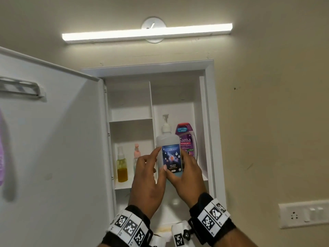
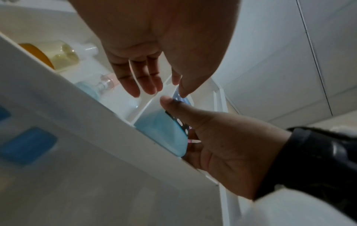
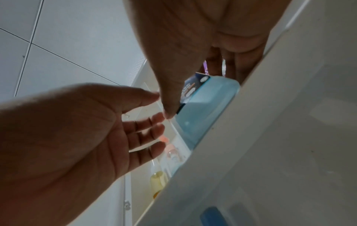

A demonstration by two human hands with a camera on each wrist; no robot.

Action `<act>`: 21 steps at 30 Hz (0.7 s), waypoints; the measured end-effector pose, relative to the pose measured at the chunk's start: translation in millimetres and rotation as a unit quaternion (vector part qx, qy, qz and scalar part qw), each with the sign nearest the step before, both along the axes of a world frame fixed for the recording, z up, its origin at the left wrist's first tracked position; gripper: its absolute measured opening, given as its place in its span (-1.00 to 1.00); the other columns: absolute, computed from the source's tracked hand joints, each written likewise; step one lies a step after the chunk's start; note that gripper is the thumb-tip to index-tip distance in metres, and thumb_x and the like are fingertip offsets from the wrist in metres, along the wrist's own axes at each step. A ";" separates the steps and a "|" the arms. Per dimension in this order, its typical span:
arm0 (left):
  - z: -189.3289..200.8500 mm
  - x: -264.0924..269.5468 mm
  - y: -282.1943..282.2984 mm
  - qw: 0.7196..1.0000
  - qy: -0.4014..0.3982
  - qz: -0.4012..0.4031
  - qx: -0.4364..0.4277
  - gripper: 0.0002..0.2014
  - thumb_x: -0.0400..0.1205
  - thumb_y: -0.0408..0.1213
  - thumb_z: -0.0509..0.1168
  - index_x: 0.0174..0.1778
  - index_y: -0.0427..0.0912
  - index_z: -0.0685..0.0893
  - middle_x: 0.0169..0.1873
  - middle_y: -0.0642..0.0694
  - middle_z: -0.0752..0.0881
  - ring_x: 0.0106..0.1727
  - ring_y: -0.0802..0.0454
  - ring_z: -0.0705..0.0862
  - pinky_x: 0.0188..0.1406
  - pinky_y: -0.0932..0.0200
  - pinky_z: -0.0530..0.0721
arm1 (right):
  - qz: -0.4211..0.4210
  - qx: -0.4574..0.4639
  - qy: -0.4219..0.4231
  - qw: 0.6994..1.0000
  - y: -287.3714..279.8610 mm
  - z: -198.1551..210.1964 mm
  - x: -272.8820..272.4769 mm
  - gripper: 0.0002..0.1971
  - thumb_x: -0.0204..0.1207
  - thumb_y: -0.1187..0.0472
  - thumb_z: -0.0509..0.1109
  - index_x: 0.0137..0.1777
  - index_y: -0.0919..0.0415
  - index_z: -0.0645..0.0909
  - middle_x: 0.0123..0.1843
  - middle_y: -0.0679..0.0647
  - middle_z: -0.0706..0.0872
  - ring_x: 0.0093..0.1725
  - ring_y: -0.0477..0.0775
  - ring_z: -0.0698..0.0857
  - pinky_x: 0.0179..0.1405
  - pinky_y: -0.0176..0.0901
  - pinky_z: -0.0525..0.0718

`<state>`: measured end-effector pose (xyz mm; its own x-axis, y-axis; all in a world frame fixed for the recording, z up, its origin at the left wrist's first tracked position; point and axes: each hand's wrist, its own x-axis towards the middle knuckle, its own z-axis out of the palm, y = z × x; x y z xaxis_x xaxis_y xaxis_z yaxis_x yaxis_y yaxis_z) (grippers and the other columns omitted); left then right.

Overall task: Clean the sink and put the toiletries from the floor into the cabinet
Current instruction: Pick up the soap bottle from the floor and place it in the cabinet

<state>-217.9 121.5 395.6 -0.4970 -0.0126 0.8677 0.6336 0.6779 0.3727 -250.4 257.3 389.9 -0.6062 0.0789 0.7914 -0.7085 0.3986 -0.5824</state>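
A translucent pump bottle with a dark blue label and blue liquid is upright at the front edge of the lower right compartment of the open white wall cabinet. My right hand grips its lower part, thumb across the label and fingers behind. My left hand is beside it with straight fingers, index and thumb tips touching the label's left edge. From the left wrist the bottle has its base partly past the shelf lip. In the right wrist view the right thumb lies on the bottle and the left hand is spread.
A purple shower gel bottle stands behind the pump bottle. A yellow spray bottle and a pink-capped bottle occupy the lower left compartment. The cabinet door hangs open at left. A socket panel is on the right wall.
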 end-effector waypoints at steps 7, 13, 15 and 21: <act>-3.3 0.8 -1.2 0.969 0.017 0.193 -0.153 -0.41 0.65 0.10 0.31 0.62 0.34 0.33 0.54 -0.07 0.32 0.50 -0.11 0.39 0.34 -0.20 0.58 | -0.031 0.033 -0.006 0.999 1.5 -15.7 -11.3 -0.31 0.59 0.09 0.47 0.67 -0.12 0.26 0.51 -0.07 0.47 0.50 -0.08 0.49 0.46 -0.02 0.61; -14.0 -12.9 -3.2 0.941 -0.014 0.264 -0.211 -0.23 0.59 0.16 0.34 0.68 0.42 0.10 0.77 -0.11 -0.10 0.75 -0.29 -0.01 0.51 -0.47 0.26 | -0.068 0.049 -0.026 0.996 2.5 -8.5 -12.7 -0.44 0.60 0.06 0.46 0.58 0.03 0.45 0.37 0.03 0.63 0.36 -0.01 0.61 0.37 -0.08 0.66; -18.0 -16.3 -3.2 0.938 -0.016 0.275 -0.209 -0.21 0.59 0.17 0.34 0.68 0.43 0.07 0.77 -0.11 -0.13 0.75 -0.28 -0.03 0.50 -0.47 0.21 | -0.078 0.053 -0.032 0.995 2.1 -6.0 -14.2 -0.51 0.58 0.03 0.48 0.49 0.06 0.54 0.31 0.03 0.67 0.32 -0.01 0.64 0.34 -0.10 0.68; -24.1 -21.3 1.9 0.939 -0.016 0.284 -0.193 -0.28 0.64 0.14 0.28 0.67 0.46 0.07 0.77 -0.08 -0.15 0.77 -0.23 -0.08 0.50 -0.48 0.15 | -0.105 0.067 -0.017 0.992 5.8 -4.7 -14.6 -0.71 0.56 0.01 0.50 0.24 0.07 0.73 0.05 -0.01 0.75 0.01 -0.12 0.67 0.08 -0.36 0.64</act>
